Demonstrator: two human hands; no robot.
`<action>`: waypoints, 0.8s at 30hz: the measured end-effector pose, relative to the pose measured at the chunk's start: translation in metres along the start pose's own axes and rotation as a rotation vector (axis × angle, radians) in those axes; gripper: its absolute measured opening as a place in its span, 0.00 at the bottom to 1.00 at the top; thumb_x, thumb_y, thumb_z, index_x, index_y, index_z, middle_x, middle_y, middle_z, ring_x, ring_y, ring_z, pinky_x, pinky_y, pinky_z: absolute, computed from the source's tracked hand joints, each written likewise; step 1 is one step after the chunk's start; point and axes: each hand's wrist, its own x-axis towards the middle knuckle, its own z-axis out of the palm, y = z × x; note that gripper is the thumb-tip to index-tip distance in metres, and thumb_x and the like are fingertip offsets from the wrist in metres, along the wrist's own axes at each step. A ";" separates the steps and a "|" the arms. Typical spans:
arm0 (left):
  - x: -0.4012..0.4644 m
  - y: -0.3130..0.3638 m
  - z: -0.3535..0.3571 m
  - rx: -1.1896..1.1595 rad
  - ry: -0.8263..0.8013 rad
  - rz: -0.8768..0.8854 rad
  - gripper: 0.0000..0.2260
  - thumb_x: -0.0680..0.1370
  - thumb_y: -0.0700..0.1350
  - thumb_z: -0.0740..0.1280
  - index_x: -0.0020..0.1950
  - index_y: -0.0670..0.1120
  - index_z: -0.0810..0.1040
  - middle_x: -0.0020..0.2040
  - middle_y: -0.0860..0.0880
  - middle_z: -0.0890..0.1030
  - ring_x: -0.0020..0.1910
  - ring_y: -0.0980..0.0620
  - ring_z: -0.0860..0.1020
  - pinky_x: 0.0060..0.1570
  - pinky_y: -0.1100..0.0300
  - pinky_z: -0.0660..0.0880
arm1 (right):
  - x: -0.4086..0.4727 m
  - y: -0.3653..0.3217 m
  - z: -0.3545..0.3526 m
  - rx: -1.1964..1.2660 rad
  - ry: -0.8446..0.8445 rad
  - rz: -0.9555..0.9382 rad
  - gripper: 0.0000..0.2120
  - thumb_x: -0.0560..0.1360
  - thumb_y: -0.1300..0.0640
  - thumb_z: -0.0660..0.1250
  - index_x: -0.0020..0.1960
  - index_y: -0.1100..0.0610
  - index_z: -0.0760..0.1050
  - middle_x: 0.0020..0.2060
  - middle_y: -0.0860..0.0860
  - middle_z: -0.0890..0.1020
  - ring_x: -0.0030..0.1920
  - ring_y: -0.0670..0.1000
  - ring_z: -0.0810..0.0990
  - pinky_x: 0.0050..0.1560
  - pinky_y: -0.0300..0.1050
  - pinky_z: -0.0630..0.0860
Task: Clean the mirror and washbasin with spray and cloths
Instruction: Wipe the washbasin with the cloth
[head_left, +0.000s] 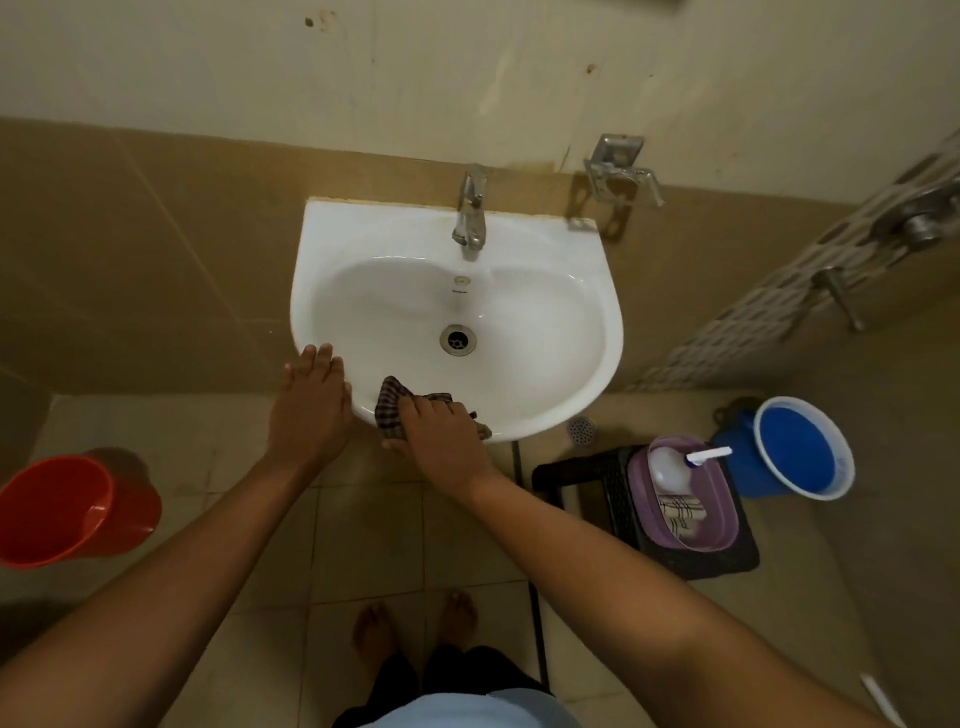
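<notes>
A white washbasin (561, 322) hangs on the tiled wall, with a chrome tap (470, 210) at the back and a drain (457, 339) in the bowl. My right hand (441, 436) presses a dark checked cloth (390, 402) against the basin's front rim. My left hand (311, 405) lies flat on the rim at the front left, fingers together, holding nothing. A white spray bottle (672, 467) lies in a purple tub (727, 514) on the right, beside a second, light checked cloth (680, 512). The mirror is out of view.
The purple tub sits on a black plastic stool (597, 483). A blue bucket (800, 449) stands to the right, a red bucket (78, 512) on the floor at the left. A metal holder (618, 169) and wall taps (919, 221) project from the wall.
</notes>
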 end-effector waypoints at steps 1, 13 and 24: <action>0.000 0.002 0.000 0.009 0.003 -0.002 0.18 0.81 0.39 0.58 0.69 0.33 0.70 0.72 0.35 0.68 0.74 0.35 0.62 0.71 0.38 0.58 | -0.007 0.007 0.000 -0.027 0.010 0.000 0.22 0.76 0.38 0.64 0.55 0.57 0.75 0.47 0.53 0.82 0.44 0.54 0.81 0.43 0.47 0.74; -0.004 0.042 0.006 0.059 -0.037 0.043 0.16 0.77 0.39 0.57 0.61 0.34 0.76 0.64 0.36 0.76 0.67 0.34 0.71 0.66 0.36 0.63 | -0.059 0.130 -0.034 0.034 -0.137 0.185 0.33 0.77 0.28 0.44 0.58 0.49 0.76 0.54 0.48 0.80 0.59 0.52 0.74 0.70 0.52 0.60; 0.001 0.055 0.020 0.095 -0.014 -0.086 0.28 0.76 0.48 0.47 0.64 0.34 0.76 0.64 0.35 0.77 0.66 0.35 0.73 0.68 0.37 0.62 | -0.023 0.252 -0.044 0.105 -0.338 0.330 0.32 0.80 0.41 0.53 0.79 0.54 0.55 0.80 0.52 0.53 0.80 0.51 0.45 0.76 0.62 0.40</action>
